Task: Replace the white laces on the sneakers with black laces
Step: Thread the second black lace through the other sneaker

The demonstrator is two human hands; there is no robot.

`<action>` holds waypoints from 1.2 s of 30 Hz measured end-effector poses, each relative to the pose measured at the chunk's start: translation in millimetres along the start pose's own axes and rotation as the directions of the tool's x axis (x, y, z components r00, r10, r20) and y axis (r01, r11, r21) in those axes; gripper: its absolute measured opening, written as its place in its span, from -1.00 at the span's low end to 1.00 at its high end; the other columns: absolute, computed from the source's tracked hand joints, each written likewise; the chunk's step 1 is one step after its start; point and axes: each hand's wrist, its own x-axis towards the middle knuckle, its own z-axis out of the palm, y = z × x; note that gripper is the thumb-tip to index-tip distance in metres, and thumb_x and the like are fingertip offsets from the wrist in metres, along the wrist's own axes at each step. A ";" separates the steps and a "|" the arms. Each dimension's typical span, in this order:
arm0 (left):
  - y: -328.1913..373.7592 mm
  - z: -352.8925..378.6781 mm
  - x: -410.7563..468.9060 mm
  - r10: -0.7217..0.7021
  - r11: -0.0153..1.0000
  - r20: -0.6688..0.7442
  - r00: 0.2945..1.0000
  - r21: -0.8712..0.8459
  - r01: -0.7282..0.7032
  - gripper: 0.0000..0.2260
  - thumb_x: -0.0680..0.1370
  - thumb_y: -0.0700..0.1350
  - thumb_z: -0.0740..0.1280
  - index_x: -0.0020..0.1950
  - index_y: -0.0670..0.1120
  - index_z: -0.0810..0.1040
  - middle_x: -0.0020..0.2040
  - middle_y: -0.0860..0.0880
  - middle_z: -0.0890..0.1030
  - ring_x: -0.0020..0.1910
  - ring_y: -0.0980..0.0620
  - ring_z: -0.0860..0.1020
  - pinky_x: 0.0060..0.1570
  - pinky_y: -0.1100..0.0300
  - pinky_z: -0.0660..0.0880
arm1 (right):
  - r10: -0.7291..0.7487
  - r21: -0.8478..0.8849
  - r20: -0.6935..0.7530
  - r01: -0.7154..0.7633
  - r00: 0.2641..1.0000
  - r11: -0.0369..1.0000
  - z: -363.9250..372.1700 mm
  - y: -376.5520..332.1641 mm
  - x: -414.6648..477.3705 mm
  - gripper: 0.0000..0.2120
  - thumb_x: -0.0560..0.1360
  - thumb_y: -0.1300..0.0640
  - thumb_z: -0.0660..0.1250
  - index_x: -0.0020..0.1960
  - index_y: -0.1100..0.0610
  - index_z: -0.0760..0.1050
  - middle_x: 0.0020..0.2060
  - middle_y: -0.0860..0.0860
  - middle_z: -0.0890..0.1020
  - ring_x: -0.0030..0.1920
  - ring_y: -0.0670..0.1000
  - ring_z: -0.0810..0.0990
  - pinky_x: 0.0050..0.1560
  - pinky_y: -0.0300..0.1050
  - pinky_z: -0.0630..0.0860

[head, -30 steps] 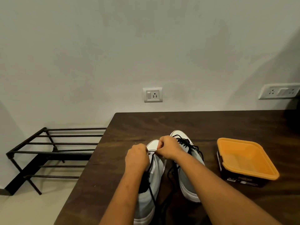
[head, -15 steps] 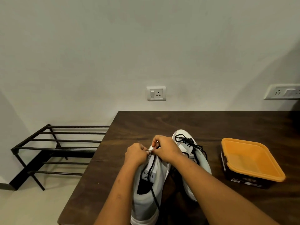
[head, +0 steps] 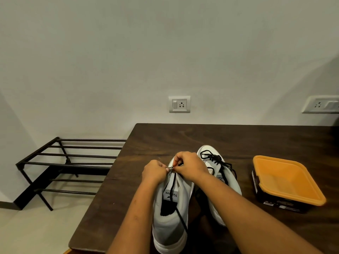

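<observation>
Two white sneakers stand side by side on the dark wooden table, toes pointing away from me. The right sneaker carries a black lace threaded across its eyelets. Over the toe end of the left sneaker my left hand and my right hand meet, both pinching the tip of a black lace. That lace runs back over the tongue and heel toward me. The eyelets under my hands are hidden.
An orange-lidded black box sits on the table to the right of the sneakers. A black metal shoe rack stands on the floor at the left. Two wall sockets are on the wall behind the table.
My view has shifted slightly left and nearer. Both hands stayed at the left sneaker's toe end, fingers working the lace tip closer together.
</observation>
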 end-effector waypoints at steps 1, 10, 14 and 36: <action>0.1 0.4 -0.4 -0.002 1.000 -0.002 1.000 0.003 0.002 -0.93 0.52 -0.10 0.34 -0.14 -0.02 0.60 0.05 -0.10 0.64 0.10 -0.08 0.56 0.03 0.16 0.46 | -0.020 -0.074 0.011 0.021 1.000 0.997 -0.8 -1.5 -0.8 -0.87 0.38 0.14 0.39 -0.27 -0.05 0.50 -0.20 -0.10 0.63 -0.10 -0.01 0.61 -0.13 -0.10 0.54; 8.0 6.9 -8.4 0.002 0.999 -0.034 0.999 0.039 -0.001 -0.85 0.54 -0.13 0.24 -0.17 -0.10 0.57 0.07 -0.18 0.61 0.10 -0.18 0.54 0.00 0.12 0.45 | -0.057 -0.582 0.081 0.094 0.995 0.808 0.4 -36.0 -3.4 -0.72 0.52 0.34 0.17 0.16 0.21 0.54 0.13 0.15 0.61 0.16 0.20 0.58 -0.03 -0.04 0.46; 3.5 4.5 -5.0 0.001 1.000 -0.039 0.999 0.014 -0.001 -0.88 0.54 -0.12 0.29 -0.05 -0.03 0.63 0.11 -0.10 0.62 0.12 -0.11 0.54 0.03 0.15 0.43 | 0.020 -0.477 0.025 -0.005 0.999 0.879 1.0 -29.8 -6.3 -0.76 0.49 0.33 0.21 0.09 0.19 0.56 0.09 0.15 0.61 0.14 0.20 0.57 -0.11 -0.08 0.40; -3.6 6.3 -1.6 -0.056 0.994 -0.067 0.996 -0.097 0.049 -0.87 0.50 -0.10 0.33 -0.09 -0.03 0.68 -0.01 -0.09 0.66 0.04 -0.08 0.58 0.01 0.15 0.50 | 0.187 -0.004 -0.069 -0.187 0.980 0.982 14.9 -21.7 -7.2 -0.75 0.43 0.25 0.27 -0.33 -0.03 0.36 -0.09 -0.08 0.58 -0.08 0.00 0.51 -0.20 -0.18 0.36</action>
